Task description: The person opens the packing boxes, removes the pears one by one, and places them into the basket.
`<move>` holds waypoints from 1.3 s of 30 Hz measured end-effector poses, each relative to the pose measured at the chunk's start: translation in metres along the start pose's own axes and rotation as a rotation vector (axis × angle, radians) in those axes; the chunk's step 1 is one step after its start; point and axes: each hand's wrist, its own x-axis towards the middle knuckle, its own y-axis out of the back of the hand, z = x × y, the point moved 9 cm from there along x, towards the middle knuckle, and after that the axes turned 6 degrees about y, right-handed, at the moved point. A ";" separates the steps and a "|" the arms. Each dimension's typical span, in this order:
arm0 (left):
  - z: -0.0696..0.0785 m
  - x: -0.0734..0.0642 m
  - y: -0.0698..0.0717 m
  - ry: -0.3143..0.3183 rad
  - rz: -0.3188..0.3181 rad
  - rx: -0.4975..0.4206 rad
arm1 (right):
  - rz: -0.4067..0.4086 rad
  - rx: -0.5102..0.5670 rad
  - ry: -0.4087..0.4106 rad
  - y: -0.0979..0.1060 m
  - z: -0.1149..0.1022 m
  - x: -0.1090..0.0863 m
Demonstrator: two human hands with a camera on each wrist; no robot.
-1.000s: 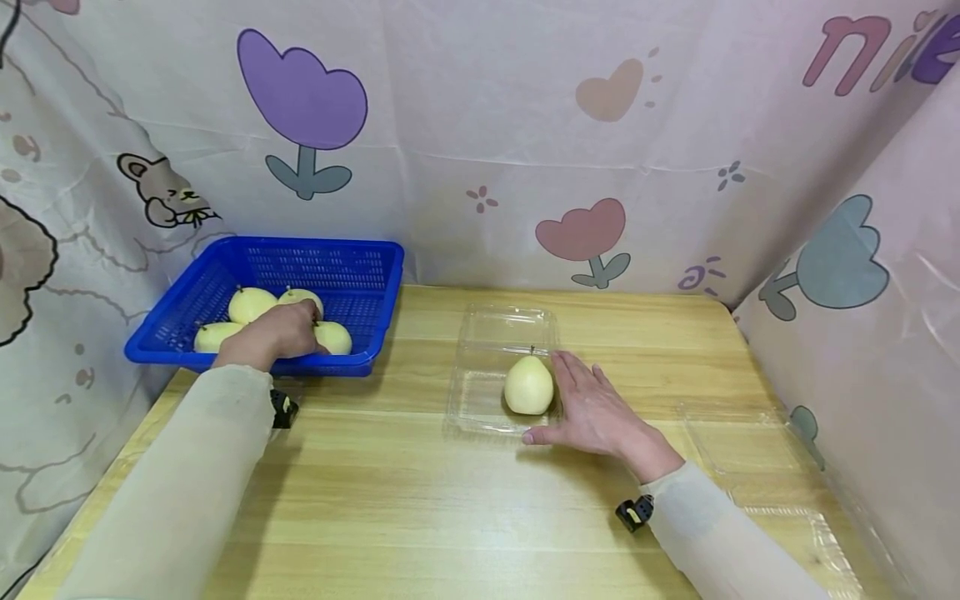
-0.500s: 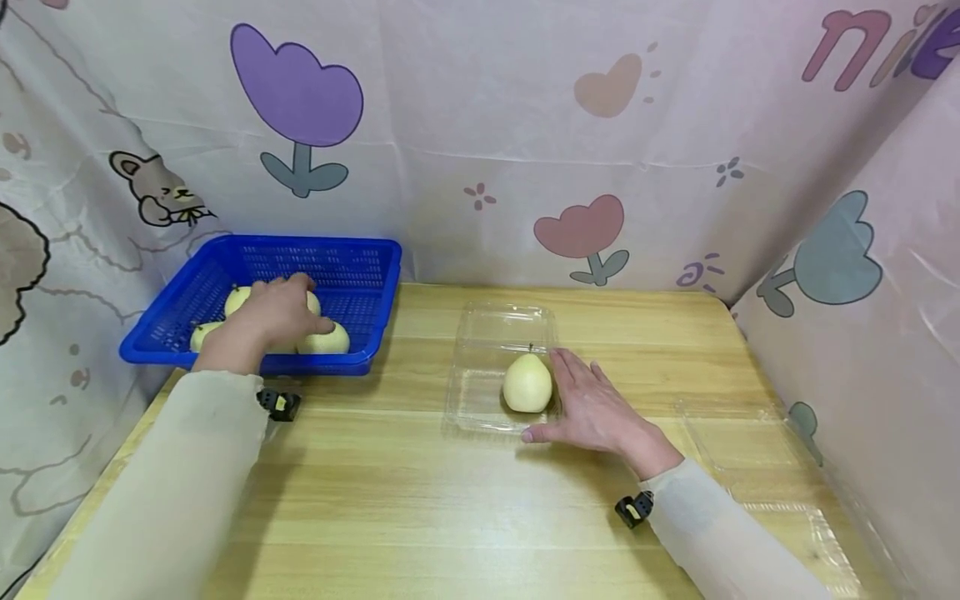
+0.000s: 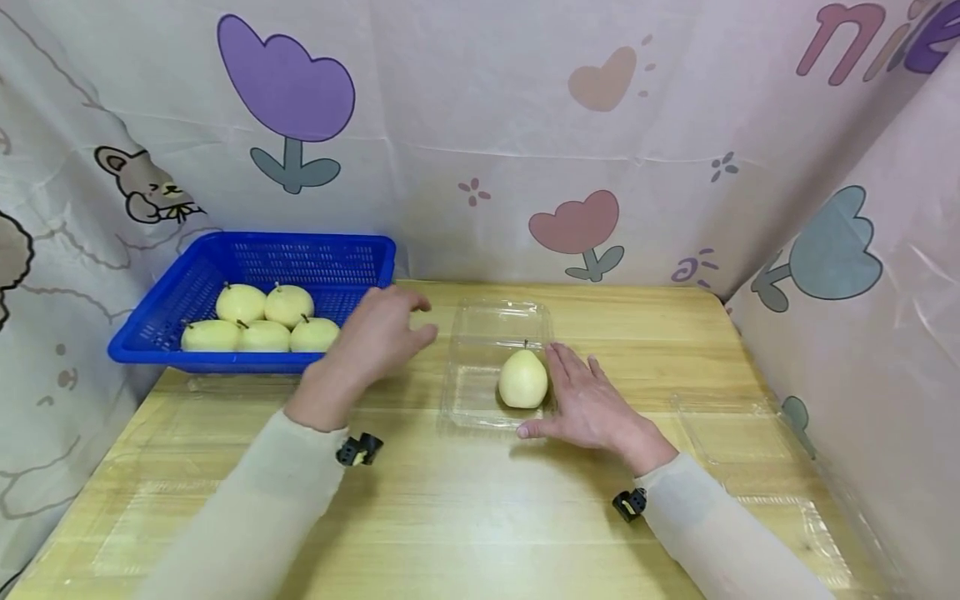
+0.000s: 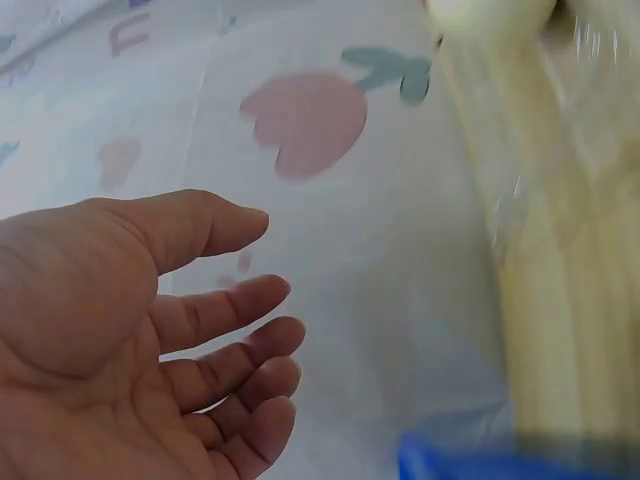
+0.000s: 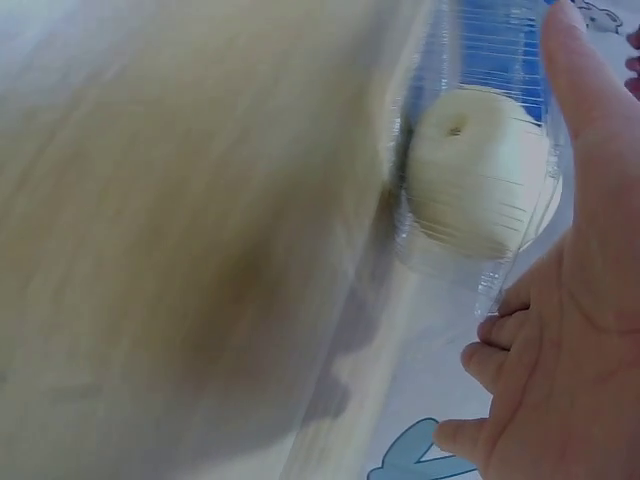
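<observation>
My left hand [image 3: 378,333] is in the air just right of the blue basket [image 3: 330,242], with loosely bent fingers. In the left wrist view that hand [image 4: 150,320] has nothing between thumb and fingers. Several pale yellow pears [image 3: 288,306] lie in the basket, stems showing. One pear [image 3: 522,379] stands upright in the near right part of a clear plastic clamshell container [image 3: 472,387], whose lid is laid back. My right hand [image 3: 592,407] rests at the container's right side, thumb at its near corner. The right wrist view shows the pear [image 5: 475,170] through the ribbed plastic wall, beside straight fingers.
Another clear container [image 3: 750,442] lies spread out at the right table edge. More clear plastic packaging [image 3: 165,483] lies on the left, in front of the basket and partly behind my left sleeve. A printed curtain [image 3: 450,100] stands behind the wooden table [image 3: 480,517].
My left hand has lifted from the pears in the basket and moved right, past the basket's rim, holding nothing. My right hand stays beside the container. The head view has shifted slightly.
</observation>
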 end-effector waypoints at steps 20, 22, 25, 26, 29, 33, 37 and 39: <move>0.047 0.032 -0.103 -0.022 -0.228 -0.068 | 0.000 -0.056 -0.036 -0.003 0.002 0.000; 0.052 0.037 -0.111 -0.020 -0.248 -0.069 | -0.001 -0.051 -0.036 -0.003 0.001 0.000; 0.058 0.041 -0.122 -0.014 -0.267 -0.048 | -0.004 -0.044 -0.034 -0.003 0.001 0.000; 0.060 0.043 -0.125 -0.011 -0.271 -0.037 | -0.005 -0.042 -0.034 -0.003 0.001 0.000; 0.061 0.044 -0.131 0.008 -0.272 -0.015 | -0.007 -0.035 -0.034 -0.003 0.001 -0.001; 0.062 0.044 -0.136 0.021 -0.280 -0.015 | -0.010 -0.029 -0.040 -0.003 0.001 -0.001; 0.063 0.040 -0.139 0.011 -0.316 -0.039 | -0.012 -0.025 -0.042 -0.003 0.002 -0.001; 0.063 0.038 -0.141 -0.010 -0.339 -0.055 | -0.010 -0.022 -0.043 -0.003 0.002 -0.001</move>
